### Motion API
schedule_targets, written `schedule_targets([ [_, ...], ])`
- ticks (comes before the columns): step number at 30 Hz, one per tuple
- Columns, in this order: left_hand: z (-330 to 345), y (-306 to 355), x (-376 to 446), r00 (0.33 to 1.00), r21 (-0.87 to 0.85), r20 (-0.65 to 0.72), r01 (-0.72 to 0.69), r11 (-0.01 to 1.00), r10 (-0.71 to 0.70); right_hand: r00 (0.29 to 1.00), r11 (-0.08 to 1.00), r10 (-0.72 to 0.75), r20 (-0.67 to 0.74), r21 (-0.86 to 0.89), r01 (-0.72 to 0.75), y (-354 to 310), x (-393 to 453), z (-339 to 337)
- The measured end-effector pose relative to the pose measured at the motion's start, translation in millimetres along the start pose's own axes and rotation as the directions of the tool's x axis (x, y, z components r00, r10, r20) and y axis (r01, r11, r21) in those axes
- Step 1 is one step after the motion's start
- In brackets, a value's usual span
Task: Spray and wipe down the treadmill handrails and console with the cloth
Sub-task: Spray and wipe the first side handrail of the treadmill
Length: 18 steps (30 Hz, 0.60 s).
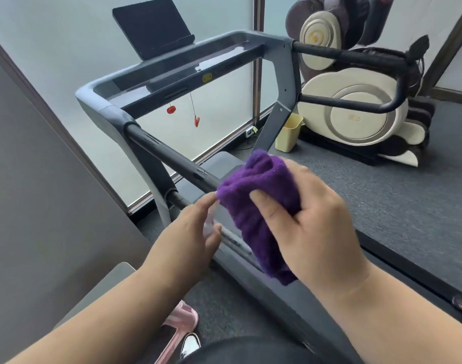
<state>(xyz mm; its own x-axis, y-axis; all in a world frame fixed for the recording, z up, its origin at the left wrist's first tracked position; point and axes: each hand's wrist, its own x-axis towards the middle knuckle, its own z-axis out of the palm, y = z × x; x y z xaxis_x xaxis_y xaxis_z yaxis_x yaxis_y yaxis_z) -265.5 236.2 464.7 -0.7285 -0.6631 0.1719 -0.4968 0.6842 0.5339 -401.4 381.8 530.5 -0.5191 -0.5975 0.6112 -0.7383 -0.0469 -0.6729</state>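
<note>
I hold a bunched purple cloth (258, 206) in my right hand (316, 222), just in front of the treadmill's black left handrail (169, 160). My left hand (195, 232) sits below and left of the cloth, fingers curled around a small, blurred translucent spray bottle (210, 220). The grey console (188, 69) spans the top of the frame, with a dark screen (151, 27) standing above it. A wet patch shines on the console's right part. The black right handrail (356, 56) loops off to the right. The treadmill's side rail (240, 261) runs under my hands.
A red safety clip on a cord (196, 120) hangs below the console. A cream massage chair (356, 106) and a yellow bin (287, 135) stand beyond the treadmill. A grey panel (40, 179) closes in the left side. A pink slipper (182, 319) is on the carpet.
</note>
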Motion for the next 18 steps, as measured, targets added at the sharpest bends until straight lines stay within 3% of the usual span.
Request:
schedule_targets([
  [4, -0.4, -4.6, -11.4, 0.997, -0.007, -0.074, 0.024, 1.0, -0.025, 0.989, 0.987, 0.15, -0.001, -0.056, -0.149, 28.4, 4.1, -6.6],
  [8, -2.4, -8.8, -20.1, 0.996, -0.041, -0.075, 0.047, 0.998, -0.05, 0.917, 0.949, 0.311, 0.25, -0.121, -0.289, 43.8, -18.3, 21.8],
  [18, -9.1, -33.0, -28.3, 0.989, -0.103, -0.099, 0.096, 0.99, -0.106, 0.825, 0.779, 0.403, 0.396, -0.622, -0.082, 33.4, 8.1, 58.9],
])
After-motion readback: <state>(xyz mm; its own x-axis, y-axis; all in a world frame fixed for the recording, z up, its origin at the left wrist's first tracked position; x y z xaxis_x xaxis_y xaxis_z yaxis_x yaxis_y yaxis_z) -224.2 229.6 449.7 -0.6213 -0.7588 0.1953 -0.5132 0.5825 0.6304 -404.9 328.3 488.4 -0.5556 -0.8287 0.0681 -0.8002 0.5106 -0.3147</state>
